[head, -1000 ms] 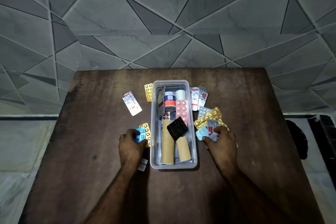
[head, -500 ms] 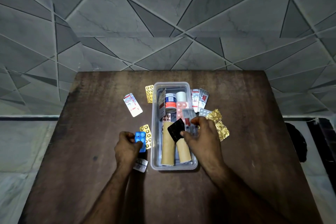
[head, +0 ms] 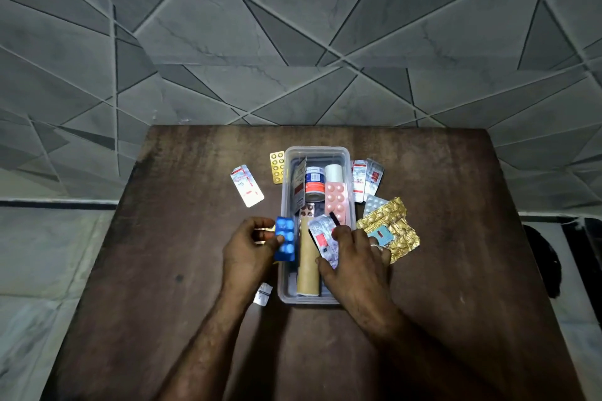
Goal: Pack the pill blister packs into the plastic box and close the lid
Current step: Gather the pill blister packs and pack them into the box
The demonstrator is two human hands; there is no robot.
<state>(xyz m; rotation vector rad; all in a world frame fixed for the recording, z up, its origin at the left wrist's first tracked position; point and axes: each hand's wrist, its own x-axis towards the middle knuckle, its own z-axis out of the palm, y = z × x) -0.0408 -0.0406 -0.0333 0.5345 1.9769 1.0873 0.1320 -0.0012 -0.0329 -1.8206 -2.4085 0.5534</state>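
Note:
A clear plastic box (head: pixel 315 152) stands open in the middle of the brown table. Inside lie a tan tube (head: pixel 307 262), a pink blister pack (head: pixel 335 201), a small jar (head: pixel 314 184) and a white roll (head: pixel 333 172). My left hand (head: pixel 248 246) holds a blue blister pack (head: pixel 286 238) at the box's left rim. My right hand (head: pixel 353 262) is over the box's near right part, pressing a silver blister pack with red print (head: pixel 322 239) down inside. No lid is in view.
Loose packs lie around the box: a silver one (head: pixel 246 185) at the left, a yellow one (head: pixel 277 167) by the far left corner, two silver-red ones (head: pixel 366 179) and crumpled gold foil packs (head: pixel 392 225) at the right. A small pack (head: pixel 262 294) lies by my left wrist.
My right hand took a silver pack from the pile at the right and carried it into the box. My left hand lifted the blue pack toward the box's left rim.

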